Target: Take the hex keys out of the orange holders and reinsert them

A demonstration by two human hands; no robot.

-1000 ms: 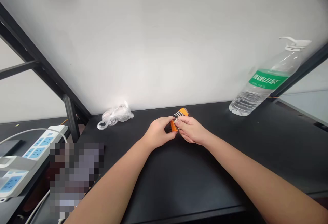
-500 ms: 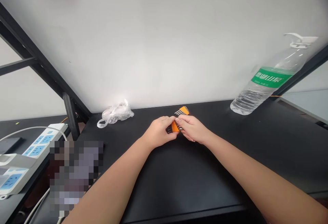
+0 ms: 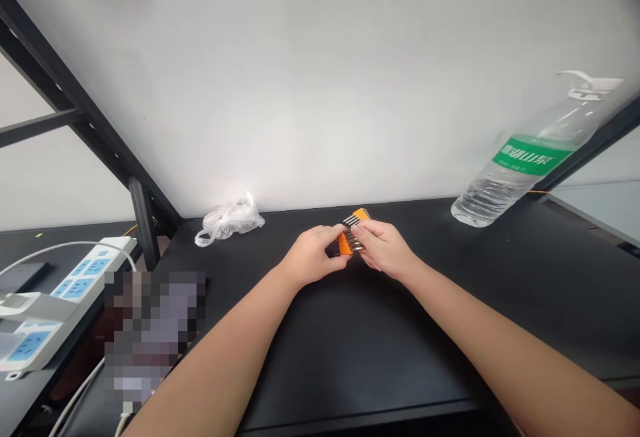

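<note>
Over the black tabletop (image 3: 320, 343), both hands hold an orange-and-black bit holder (image 3: 345, 244) with several slim metal bits standing in rows. My left hand (image 3: 316, 255) is closed on its left side, thumb below and fingers above. On the right, my right hand (image 3: 385, 247) pinches the holder, its thumb by the bits. A second orange section (image 3: 361, 213) with thin metal shafts shows above the right fingers. The fingers cover where the two sections meet.
A crumpled clear plastic bag (image 3: 230, 220) lies by the wall at left. At the right stands a large water bottle (image 3: 525, 157) with a green label. A white power strip (image 3: 75, 290) with cables and a blurred-out item (image 3: 160, 330) are at the left.
My right hand has shifted slightly right, and its fingers uncover more of the metal bits. Both hands stay on the bit holder. The view has moved a little.
</note>
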